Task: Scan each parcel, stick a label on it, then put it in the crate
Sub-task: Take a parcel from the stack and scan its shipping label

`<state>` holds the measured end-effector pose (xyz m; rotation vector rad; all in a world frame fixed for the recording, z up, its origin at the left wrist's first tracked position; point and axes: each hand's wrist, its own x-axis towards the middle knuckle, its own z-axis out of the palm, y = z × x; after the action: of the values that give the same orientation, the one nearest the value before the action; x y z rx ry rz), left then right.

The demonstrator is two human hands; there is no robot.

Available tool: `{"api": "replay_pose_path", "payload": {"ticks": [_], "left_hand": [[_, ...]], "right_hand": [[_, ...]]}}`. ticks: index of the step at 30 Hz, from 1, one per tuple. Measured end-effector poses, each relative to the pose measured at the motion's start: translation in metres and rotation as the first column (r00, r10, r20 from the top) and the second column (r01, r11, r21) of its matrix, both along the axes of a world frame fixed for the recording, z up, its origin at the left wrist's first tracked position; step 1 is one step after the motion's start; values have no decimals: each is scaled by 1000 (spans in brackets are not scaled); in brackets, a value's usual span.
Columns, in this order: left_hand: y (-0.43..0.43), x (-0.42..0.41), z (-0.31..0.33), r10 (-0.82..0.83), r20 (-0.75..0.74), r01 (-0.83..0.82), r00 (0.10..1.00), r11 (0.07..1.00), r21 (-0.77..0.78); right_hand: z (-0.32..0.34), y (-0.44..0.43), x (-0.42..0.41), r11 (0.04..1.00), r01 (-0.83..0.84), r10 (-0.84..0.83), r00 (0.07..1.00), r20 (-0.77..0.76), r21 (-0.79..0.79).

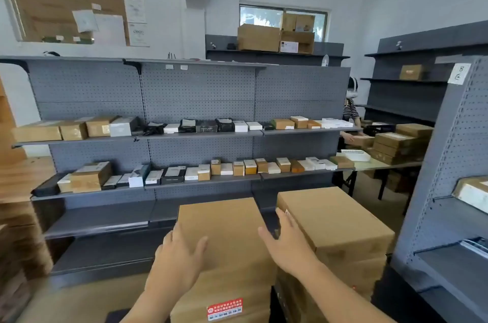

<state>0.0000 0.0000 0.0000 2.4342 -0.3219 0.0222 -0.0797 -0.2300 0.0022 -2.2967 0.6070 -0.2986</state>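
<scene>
Near us, at the bottom middle of the view, the parcel in hand is the top cardboard box of the left stack. It lies flat and square on the boxes under it, just beside the right stack, with a narrow dark gap between the two.

Our hands are apart, one at each side of this box, and neither has closed on it. Our left hand lies on the near left part of the top face, fingers straight along the left edge and thumb spread across the lid. Our right hand reaches to the right edge with fingers extended toward the gap. We cannot tell whether it touches the cardboard yet.

We judge the box stiff and not fragile to the touch: plain corrugated board, broad and shallow, with smooth, dry faces that give little friction to a flat palm. Its weight cannot be read, so we should expect some heft.

The sound hold is on the two opposite side walls, palms pressing inward and fingertips hooked under the bottom edges. The gap on the right leaves little room for fingers, so sliding the box toward us first would free that edge. The box below, with the red sticker, may drag along if we pull carelessly.
</scene>
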Motion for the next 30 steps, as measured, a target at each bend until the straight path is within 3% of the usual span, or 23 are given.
{"api": "replay_pose_path", "payload": {"ticks": [5, 10, 13, 16, 25, 30], "left_hand": [[-2, 24, -25, 37, -163, -56, 986, 991, -118], [-1, 25, -35, 113, -183, -130, 977, 988, -82], [4, 17, -35, 121, -257, -166, 959, 973, -162], [10, -3, -34, 146, -237, -199, 961, 956, -215], [36, -175, -26, 178, -124, -212, 976, 902, -377], [48, -266, -69, 197, -164, -248, 967, 878, -410]], "right_hand": [[-17, -5, 19, 973, 60, -40, 995, -90, 221], [-37, -7, 25, 954, 66, -25, 990, -141, 292], [-42, -3, 22, 949, 58, -18, 991, -129, 309], [-39, 2, 9, 947, 46, -19, 996, -89, 319], [-43, 35, -157, 896, -43, 3, 996, 90, 442], [-101, 39, -254, 902, -23, 2, 999, 50, 432]]}}
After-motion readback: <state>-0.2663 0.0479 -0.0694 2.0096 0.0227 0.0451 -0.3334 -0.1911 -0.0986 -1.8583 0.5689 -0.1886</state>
